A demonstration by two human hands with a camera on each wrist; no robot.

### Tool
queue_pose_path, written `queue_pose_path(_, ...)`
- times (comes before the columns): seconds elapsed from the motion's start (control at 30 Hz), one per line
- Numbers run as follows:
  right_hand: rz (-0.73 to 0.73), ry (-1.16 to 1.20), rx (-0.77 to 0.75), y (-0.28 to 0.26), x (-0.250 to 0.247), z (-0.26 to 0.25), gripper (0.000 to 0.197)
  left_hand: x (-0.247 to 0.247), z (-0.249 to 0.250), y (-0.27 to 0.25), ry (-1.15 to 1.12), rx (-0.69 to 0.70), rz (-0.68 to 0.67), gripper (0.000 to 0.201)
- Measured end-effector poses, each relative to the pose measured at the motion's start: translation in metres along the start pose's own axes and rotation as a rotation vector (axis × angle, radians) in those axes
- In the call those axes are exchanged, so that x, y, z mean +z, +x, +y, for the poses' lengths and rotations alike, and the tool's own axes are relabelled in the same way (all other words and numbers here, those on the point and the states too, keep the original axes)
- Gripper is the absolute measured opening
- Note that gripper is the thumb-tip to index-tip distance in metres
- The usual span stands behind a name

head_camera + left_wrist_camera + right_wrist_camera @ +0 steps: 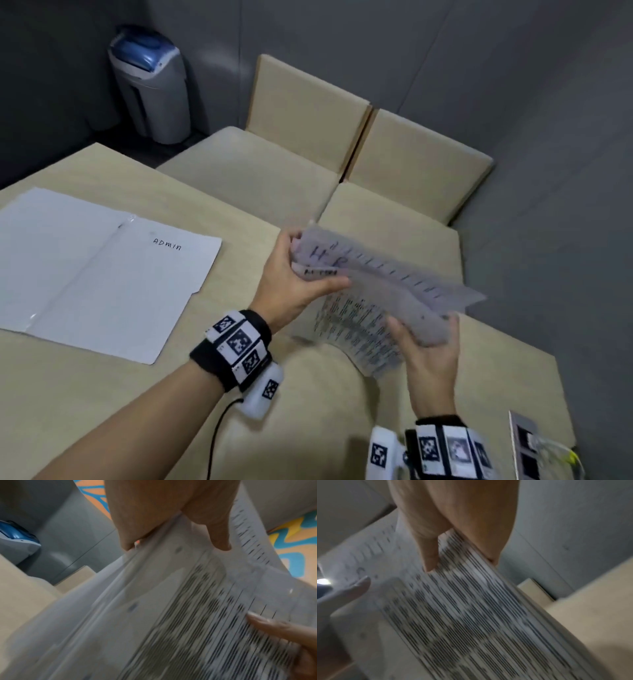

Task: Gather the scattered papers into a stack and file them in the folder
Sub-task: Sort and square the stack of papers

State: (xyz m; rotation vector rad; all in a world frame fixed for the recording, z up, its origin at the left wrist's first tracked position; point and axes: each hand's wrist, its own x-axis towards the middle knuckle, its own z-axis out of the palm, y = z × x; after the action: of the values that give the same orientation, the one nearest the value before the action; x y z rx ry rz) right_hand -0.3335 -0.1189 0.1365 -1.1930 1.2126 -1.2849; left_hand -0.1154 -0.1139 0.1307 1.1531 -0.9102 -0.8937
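Both hands hold a bundle of papers [380, 291] up in the air over the right part of the beige table [102, 394]. My left hand [294, 274] grips the left end, thumb on the printed side. My right hand [428, 339] grips the right end, fingers behind and thumb in front. The sheets sag and blur; one reads "HR". The left wrist view shows the papers [171, 608] pinched under the thumb [217, 534]. The right wrist view shows printed papers [462, 608] pinched under the thumb [428, 555]. A white folder [102, 270] marked "ADMIN" lies open at the table's left.
Two beige cushioned seats [394, 164] stand beyond the table's far edge. A grey bin with a blue lid [150, 85] stands in the corner at the back left. A small marker card [524, 445] sits at the table's near right corner.
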Motion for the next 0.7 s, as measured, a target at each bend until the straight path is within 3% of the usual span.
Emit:
queue_pose_path(0.1,0.011,0.036,0.087,-0.001,0.004,0.014,0.053,0.001,-0.019,0.013,0.06,-0.062,-0.007,0.059)
queue_pose_path(0.2,0.006,0.125,0.183,0.002,0.006,0.016,0.038,0.002,-0.031,0.025,0.041,-0.135,-0.07,0.042)
queue_pose_path(0.33,0.017,0.247,0.242,0.007,0.014,0.011,0.037,0.011,-0.045,0.02,0.012,-0.202,-0.063,0.037)
queue_pose_path(0.43,0.03,0.248,0.202,0.009,0.013,0.007,0.038,0.01,-0.045,0.014,-0.022,-0.173,-0.011,0.043)
queue_pose_path(0.6,-0.029,0.043,0.155,0.009,0.0,0.019,0.029,-0.002,-0.033,0.016,-0.048,-0.065,0.036,0.055)
queue_pose_path(0.7,-0.069,0.058,0.169,0.009,0.003,0.017,0.035,0.011,-0.02,0.025,-0.045,-0.026,0.078,0.044)
